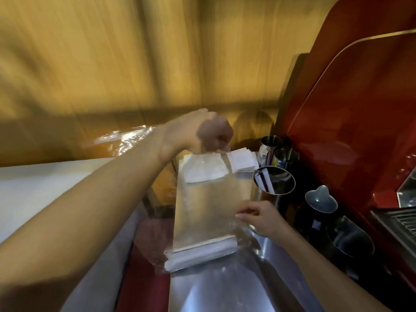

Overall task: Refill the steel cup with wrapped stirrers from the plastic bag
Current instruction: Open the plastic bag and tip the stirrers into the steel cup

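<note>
Head view: the left hand (211, 131) is closed in a fist around the far end of a bundle of wrapped stirrers (209, 199), pinching it from above where the white paper ends fan out. The bundle runs from that grip back toward the person, its near end showing a stack of white wrapper edges. The clear plastic bag (216, 221) wraps the lower part of the bundle; motion blur makes it hard to say how far up the film reaches. The right hand (258, 218) pinches the bag's right edge with thumb and fingertips, about halfway between the left-hand grip and the near end of the bundle.

Just right of the left-hand grip and slightly nearer stands the steel cup (273, 183), upright, with a few wrapped stirrers leaning inside. Beyond it sit two smaller steel cups (279, 149), touching or nearly so. Right of the right-hand pinch stand dark pitchers (322, 203). A red machine panel (360, 109) rises behind them. Below the bundle lies a steel counter (225, 289).
</note>
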The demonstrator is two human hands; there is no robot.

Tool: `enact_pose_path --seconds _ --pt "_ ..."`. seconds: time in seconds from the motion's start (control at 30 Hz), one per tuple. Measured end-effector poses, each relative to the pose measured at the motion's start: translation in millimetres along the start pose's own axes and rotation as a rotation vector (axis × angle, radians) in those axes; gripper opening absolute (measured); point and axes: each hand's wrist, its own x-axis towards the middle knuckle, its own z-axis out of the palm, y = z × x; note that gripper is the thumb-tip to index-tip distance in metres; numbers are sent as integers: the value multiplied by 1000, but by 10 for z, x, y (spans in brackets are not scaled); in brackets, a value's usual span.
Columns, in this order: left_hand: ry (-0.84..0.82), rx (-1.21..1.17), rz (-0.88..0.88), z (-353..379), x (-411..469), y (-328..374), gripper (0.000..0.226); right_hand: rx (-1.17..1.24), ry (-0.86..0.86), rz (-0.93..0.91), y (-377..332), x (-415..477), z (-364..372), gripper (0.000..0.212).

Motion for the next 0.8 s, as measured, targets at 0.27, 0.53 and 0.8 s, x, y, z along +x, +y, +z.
enact_pose_path --seconds 0.27,0.53,0.8 --pt "47 -243 -225 -382 -152 -120 20 240 126 66 95 -19 16 27" --pt "249 -355 -366 -564 -561 -510 23 -55 245 -235 -495 -68 -384 9" --pt "57 -400 -492 -15 -932 -777 13 -340 224 -269 -852 -49 -650 8"
